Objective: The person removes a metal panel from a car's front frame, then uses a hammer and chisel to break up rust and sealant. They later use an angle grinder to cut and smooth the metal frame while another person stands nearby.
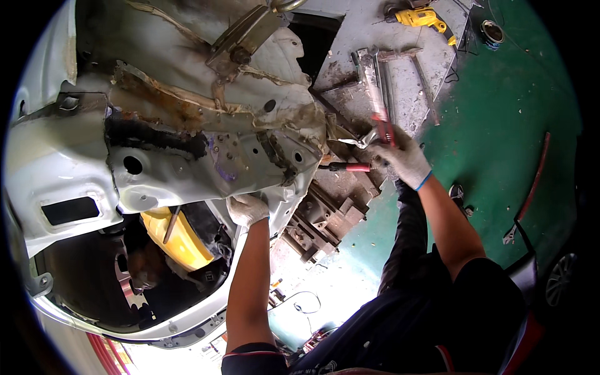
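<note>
My left hand (248,210), in a white glove, holds the lower edge of a pale car body panel (206,169). Some of its fingertips are hidden by the panel's edge. My right hand (403,161), also gloved, is to the right of the panel, fingers closed round a tool with a red handle (384,130). That handle is smeared by motion, and its working end cannot be made out. A shiny bent metal piece (362,141) shows beside the right fingers. Just left of this hand, a red-and-black handle (350,167) points toward the panel.
Beyond the right hand, a hammer (420,72) and metal bars lie on a grey platform (337,62), with a yellow power drill (420,17). A steel clamp (240,53) grips the body above. A yellow part (178,237) sits in the opening. A wrench (509,235) lies on the green floor.
</note>
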